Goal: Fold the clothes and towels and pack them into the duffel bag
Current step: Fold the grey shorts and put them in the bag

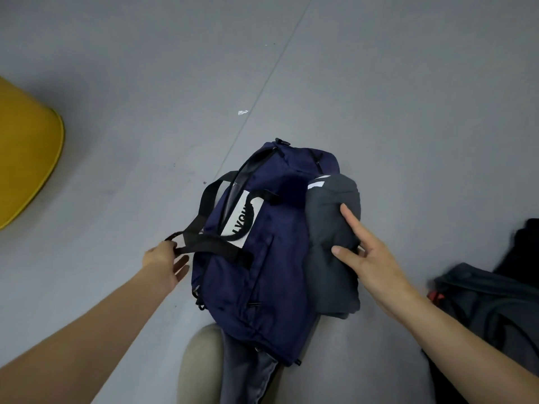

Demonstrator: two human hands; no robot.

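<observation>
Closest to the person, at the near edge of the flat grey floor (379, 112), some faded grey jeans cloth (248, 377) pokes out from under the bag. It is not clear if someone is wearing it.

On the right side of the floor lies a heap of dark grey and black clothes (478, 298). They look like they are waiting to be folded.

A bit farther out, the left hand (164, 262) pinches the black strap handle (210, 246) of the dark blue cloth duffel bag (262, 272) and pulls it to the left. The bag lies in the middle of the floor with a white label on top.

The right hand (376, 266) holds a folded dark grey cloth with a white stripe (329, 223). The thumb lies on top, one finger points straight out, and the other fingers are hidden under the cloth. The cloth rests against the right side of the bag, not inside it.

A thin gap shows along the top of the bag, past the label. How wide it opens is hard to see.

Far off at the left edge of the floor sits a big yellow round tub (26, 158).

The step in hand looks like packing this folded cloth. Next, the bag's mouth likely needs pulling wide so the cloth can slide in flat.
</observation>
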